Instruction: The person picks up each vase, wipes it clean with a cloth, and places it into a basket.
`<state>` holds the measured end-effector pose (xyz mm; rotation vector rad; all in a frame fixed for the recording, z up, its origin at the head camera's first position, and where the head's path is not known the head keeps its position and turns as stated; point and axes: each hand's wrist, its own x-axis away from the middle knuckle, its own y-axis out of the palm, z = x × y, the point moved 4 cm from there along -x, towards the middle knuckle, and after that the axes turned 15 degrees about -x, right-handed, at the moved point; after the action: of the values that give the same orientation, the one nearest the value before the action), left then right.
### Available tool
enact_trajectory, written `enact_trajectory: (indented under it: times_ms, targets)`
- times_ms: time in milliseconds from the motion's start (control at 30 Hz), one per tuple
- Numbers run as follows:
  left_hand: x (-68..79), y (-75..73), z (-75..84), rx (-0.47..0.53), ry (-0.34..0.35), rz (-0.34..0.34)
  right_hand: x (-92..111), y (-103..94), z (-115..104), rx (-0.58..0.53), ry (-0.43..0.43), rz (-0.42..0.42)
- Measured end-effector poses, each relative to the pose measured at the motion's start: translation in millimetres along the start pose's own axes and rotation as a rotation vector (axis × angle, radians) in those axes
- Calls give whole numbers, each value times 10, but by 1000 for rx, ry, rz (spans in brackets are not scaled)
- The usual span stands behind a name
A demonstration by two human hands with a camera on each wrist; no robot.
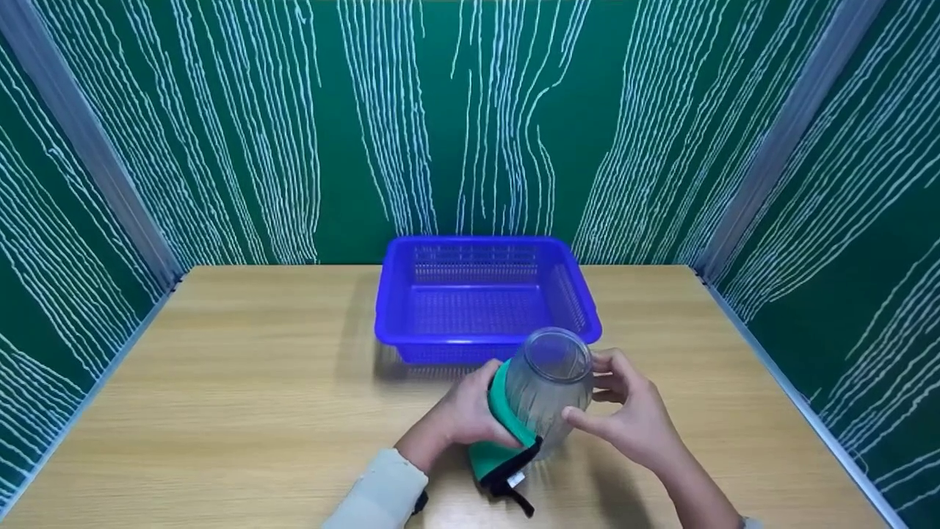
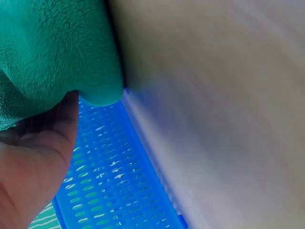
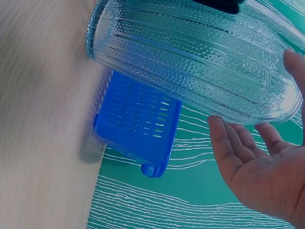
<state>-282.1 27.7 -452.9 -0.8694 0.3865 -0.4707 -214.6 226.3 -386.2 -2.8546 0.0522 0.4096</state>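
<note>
A clear ribbed, dimpled glass vase (image 1: 551, 393) stands tilted over the table, its round rim or base facing up. My left hand (image 1: 470, 411) grips a fuzzy green cloth (image 1: 499, 448) with black trim, a white tag and a strap, wrapped against the vase's left side. In the left wrist view the thumb (image 2: 52, 143) presses under the cloth's fold. On the other side, my right hand (image 1: 635, 419) holds the vase between thumb and fingertips, its palm apart from the glass. The right wrist view has the vase (image 3: 190, 62) lying across the top, fingertips (image 3: 217, 125) right at its edge.
A blue perforated plastic basket (image 1: 488, 339) stands on the wooden table (image 1: 257, 382), just beyond the hands. Green walls (image 1: 367, 132) with white wavy lines enclose the table at the back and sides, with grey metal posts (image 1: 789, 132) in the corners.
</note>
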Motion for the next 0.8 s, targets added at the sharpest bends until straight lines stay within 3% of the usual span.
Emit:
enact_trajectory:
  times_ms: [233, 533, 800]
  targets:
    - [20, 56, -33, -109, -68, -41, -14, 24, -10, 18, 18, -3]
    - [22, 71, -29, -186, -86, -74, -14, 43, -33, 24, -7, -17]
    - [16, 74, -19, -208, -111, -89, 18, 72, -273, -1, -10, -37]
